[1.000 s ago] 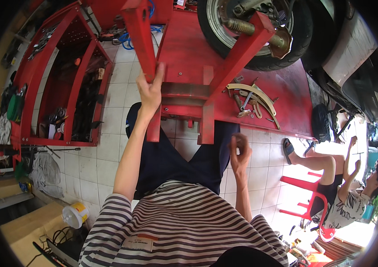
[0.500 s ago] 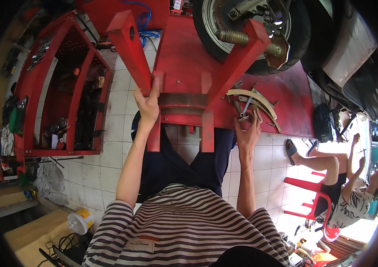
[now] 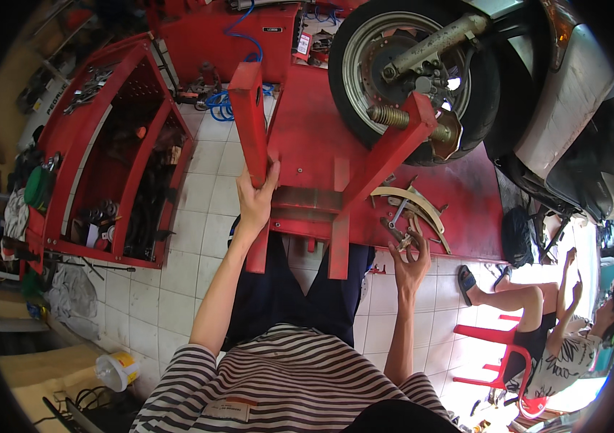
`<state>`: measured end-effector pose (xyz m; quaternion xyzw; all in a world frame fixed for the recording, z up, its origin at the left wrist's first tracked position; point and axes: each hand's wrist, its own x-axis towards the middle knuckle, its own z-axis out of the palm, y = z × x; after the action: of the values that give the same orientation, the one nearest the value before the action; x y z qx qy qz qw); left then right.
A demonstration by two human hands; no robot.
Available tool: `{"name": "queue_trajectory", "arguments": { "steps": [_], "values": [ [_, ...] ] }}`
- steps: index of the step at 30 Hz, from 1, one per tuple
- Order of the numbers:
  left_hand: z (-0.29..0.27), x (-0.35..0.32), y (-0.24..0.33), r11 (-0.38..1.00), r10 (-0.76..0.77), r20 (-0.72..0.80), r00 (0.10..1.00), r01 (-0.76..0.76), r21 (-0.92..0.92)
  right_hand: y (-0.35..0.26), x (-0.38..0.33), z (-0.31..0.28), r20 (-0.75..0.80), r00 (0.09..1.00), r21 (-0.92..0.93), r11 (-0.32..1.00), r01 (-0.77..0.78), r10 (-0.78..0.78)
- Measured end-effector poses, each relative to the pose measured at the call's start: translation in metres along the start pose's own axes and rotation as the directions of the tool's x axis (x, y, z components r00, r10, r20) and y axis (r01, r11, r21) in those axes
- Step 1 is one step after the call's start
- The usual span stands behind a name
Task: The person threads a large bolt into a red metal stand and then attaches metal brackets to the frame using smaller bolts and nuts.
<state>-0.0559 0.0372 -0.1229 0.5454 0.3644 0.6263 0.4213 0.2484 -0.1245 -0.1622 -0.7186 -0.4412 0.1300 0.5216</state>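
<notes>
While the left hand (image 3: 256, 198) has its fingers wrapped round the red frame (image 3: 310, 200), the right hand's (image 3: 411, 261) sit half-curled at loose metal parts (image 3: 428, 208) on the red tabletop (image 3: 473, 216); cannot tell if pinching one | parts lie unattached; work seems unfinished | red cabinet (image 3: 84, 144): small metal items inside | white bucket (image 3: 113, 372): contents unseen

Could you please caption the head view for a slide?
The left hand grips a red frame; the right hand is at loose metal parts on a red platform.
</notes>
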Motion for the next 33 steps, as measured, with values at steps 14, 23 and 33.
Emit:
{"name": "queue_trajectory", "arguments": {
  "steps": [14, 23, 33],
  "values": [
    [0.043, -0.088, 0.014, 0.618, 0.681, -0.105, 0.725, -0.491, 0.614, -0.006, 0.001, -0.011, 0.079, 0.989, -0.003, 0.992, 0.123, -0.122],
    [0.156, -0.078, -0.057, 0.272, 0.082, 0.813, 0.577, -0.798, 0.538, 0.03, 0.006, -0.009, 0.167, 0.982, 0.19, 0.98, 0.056, -0.088],
    [0.164, -0.074, -0.074, 0.42, 0.147, 0.773, 0.617, -0.746, 0.516, 0.057, 0.015, -0.009, 0.196, 0.978, 0.262, 0.965, 0.013, -0.066]
  ]
}}
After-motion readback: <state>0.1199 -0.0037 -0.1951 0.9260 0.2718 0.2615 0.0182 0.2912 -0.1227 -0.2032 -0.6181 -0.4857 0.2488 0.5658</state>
